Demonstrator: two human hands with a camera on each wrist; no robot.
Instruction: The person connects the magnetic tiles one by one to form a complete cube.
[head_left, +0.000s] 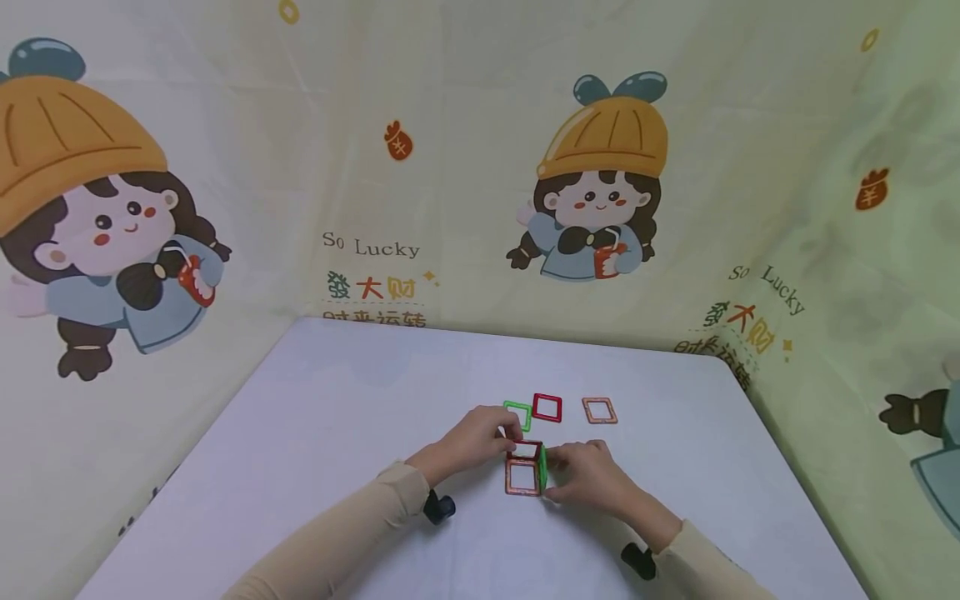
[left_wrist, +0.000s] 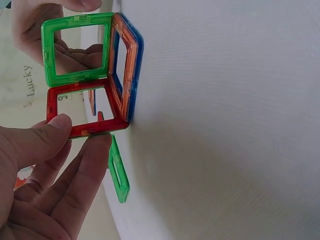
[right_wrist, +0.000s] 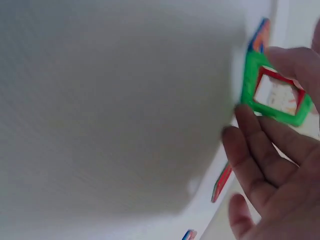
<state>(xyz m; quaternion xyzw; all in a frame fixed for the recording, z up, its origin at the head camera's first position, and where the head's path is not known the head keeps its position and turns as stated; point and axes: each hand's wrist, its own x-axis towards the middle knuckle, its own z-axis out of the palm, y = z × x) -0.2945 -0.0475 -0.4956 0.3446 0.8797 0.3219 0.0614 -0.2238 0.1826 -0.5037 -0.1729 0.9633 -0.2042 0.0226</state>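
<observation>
My left hand (head_left: 483,435) pinches the edge of an upright red square magnetic tile (left_wrist: 120,117) between thumb and fingers. This tile stands along the far side of an orange-and-blue square tile (head_left: 507,479) lying on the table. On the right side an upright green square tile (head_left: 543,468) meets both, forming a corner. My right hand (head_left: 592,477) is beside the green tile's outer face, with thumb and fingers spread near its edges and fairly straight. Whether they touch it is hard to tell. The left wrist view shows the open square windows of the joined tiles.
Beyond the hands, a second green tile (head_left: 529,417), another red tile (head_left: 560,408) and an orange tile (head_left: 613,412) lie flat on the white table (head_left: 360,383). A printed cloth (head_left: 465,192) hangs around the table's back and sides.
</observation>
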